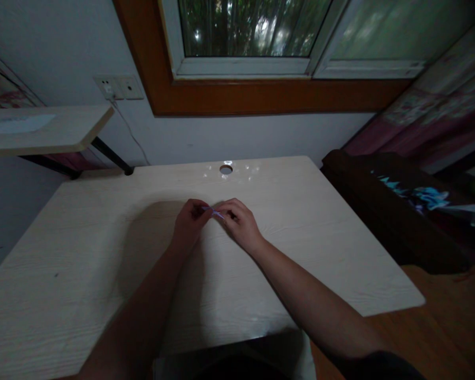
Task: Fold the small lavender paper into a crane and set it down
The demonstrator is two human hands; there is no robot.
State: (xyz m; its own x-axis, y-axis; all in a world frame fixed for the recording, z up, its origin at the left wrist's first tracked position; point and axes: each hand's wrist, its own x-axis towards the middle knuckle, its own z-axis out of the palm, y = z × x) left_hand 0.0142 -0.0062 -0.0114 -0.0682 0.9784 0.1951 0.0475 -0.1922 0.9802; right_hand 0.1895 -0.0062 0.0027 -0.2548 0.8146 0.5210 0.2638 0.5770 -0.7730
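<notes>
Delicately pinched: a small purple strip [219,215]

The strip is held over the desk [332,248], between the left hand [189,220] and the right hand [240,220], each grip narrow upon it. It could be creased or torn by an uneven pull, or dropped if both pinches were loosened
</notes>
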